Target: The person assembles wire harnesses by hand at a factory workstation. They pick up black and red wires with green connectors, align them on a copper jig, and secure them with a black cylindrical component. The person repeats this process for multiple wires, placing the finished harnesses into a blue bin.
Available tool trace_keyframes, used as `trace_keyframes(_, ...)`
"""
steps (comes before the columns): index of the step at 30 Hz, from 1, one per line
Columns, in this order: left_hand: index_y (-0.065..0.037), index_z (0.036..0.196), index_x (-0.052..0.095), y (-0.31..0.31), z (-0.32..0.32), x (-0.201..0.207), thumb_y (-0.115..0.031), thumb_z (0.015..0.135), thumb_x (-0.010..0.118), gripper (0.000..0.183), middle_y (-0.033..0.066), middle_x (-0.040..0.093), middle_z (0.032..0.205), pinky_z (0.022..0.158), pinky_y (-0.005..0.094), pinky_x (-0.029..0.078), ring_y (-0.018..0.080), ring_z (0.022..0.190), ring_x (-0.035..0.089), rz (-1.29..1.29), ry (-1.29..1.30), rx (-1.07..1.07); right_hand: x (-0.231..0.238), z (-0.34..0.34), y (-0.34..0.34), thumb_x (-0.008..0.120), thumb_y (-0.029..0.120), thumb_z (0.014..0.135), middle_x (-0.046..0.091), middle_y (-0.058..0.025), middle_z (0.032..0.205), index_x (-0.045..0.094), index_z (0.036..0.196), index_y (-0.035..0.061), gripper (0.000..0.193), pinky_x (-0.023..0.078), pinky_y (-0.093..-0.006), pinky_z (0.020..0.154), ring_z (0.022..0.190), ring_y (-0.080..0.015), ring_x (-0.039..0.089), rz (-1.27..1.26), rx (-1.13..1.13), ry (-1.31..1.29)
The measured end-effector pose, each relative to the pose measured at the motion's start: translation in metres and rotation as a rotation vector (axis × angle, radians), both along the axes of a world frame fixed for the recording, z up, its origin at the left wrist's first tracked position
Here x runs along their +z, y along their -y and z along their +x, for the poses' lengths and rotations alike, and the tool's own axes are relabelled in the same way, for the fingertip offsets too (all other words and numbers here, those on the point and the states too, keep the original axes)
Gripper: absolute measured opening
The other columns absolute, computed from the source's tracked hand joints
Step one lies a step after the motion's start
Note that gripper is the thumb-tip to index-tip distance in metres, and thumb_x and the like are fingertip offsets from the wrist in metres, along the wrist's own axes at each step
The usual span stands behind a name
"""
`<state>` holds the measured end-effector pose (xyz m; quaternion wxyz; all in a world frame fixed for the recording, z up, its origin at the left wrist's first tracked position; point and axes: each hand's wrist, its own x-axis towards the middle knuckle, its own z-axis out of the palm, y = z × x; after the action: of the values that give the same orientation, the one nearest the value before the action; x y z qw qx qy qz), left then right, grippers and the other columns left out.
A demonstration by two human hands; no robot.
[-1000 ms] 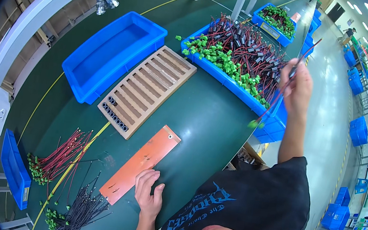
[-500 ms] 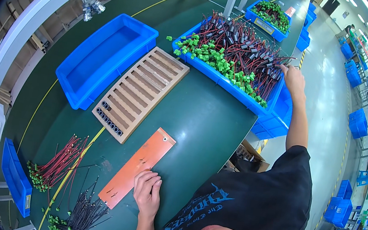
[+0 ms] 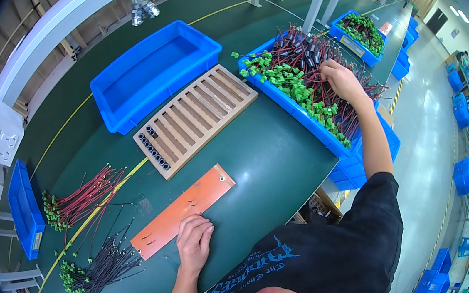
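**Right hand (image 3: 341,80) among the wire leads (image 3: 300,51), left hand (image 3: 193,243) by the orange strip (image 3: 181,213)**

On my feed, the right hand's fingers are drawn narrow, tips amid the leads heaped in the blue bin (image 3: 301,113); I can't tell if they pinch one. Green connectors (image 3: 290,84) lie left of it, nearer me. My left hand curls loosely at the strip's right edge, its grip unclear.

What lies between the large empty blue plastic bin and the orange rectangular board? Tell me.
Head view: a slotted tan wooden tray, then green tabletop.
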<state>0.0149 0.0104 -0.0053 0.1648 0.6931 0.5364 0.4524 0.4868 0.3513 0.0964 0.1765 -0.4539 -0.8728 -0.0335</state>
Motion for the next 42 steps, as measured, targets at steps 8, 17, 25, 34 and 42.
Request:
trace_keyframes(8,0.001,0.088,0.074,-0.001,0.000,-0.003,0.001,0.081,0.079,0.009,0.0118,0.071,0.095,0.087,0.0417,0.055,0.0317,0.098,0.067,0.002,-0.039,-0.033,0.023,-0.020,0.002,0.060,0.013,0.094,0.070,-0.0137,0.109,0.068,0.098,0.0055,0.012,0.055,-0.0465,0.089,0.104,-0.0363,0.067,0.100,-0.187,0.039)
trace_keyframes(17,0.002,0.089,0.074,-0.004,0.000,-0.001,0.001,0.080,0.079,0.010,0.0123,0.071,0.094,0.085,0.0414,0.055,0.0313,0.097,0.067,0.028,-0.045,-0.027,-0.005,-0.036,-0.074,0.068,0.032,0.086,0.073,-0.0260,0.100,0.055,0.119,0.0036,0.045,0.057,-0.0567,0.084,0.096,-0.0470,0.071,-0.067,-0.564,0.148)
trace_keyframes(25,0.001,0.088,0.074,-0.004,0.002,0.001,0.001,0.080,0.080,0.010,0.0116,0.071,0.094,0.085,0.0413,0.055,0.0312,0.095,0.067,0.026,-0.065,-0.052,-0.005,0.048,-0.069,0.070,0.041,0.088,0.073,-0.0280,0.097,0.060,0.114,-0.0010,0.050,0.056,-0.0537,0.085,0.097,-0.0458,0.071,0.004,-0.806,-0.025)
trace_keyframes(34,0.001,0.087,0.073,-0.004,-0.001,-0.002,0.000,0.079,0.080,0.010,0.0110,0.070,0.093,0.086,0.0420,0.054,0.0305,0.095,0.067,0.008,-0.072,-0.034,0.023,-0.012,-0.017,0.073,0.031,0.087,0.067,-0.0161,0.122,0.066,0.121,0.0067,0.042,0.051,-0.0502,0.101,0.121,-0.0361,0.062,-0.120,0.039,0.209)
trace_keyframes(42,0.000,0.088,0.074,-0.004,-0.002,-0.003,-0.001,0.080,0.080,0.010,0.0101,0.070,0.094,0.085,0.0413,0.053,0.0297,0.096,0.067,0.004,-0.075,-0.041,0.033,0.027,-0.006,0.063,0.002,0.081,0.069,-0.0124,0.114,0.075,0.111,0.0080,0.033,0.048,-0.0423,0.102,0.109,-0.0335,0.063,-0.611,0.194,0.111)
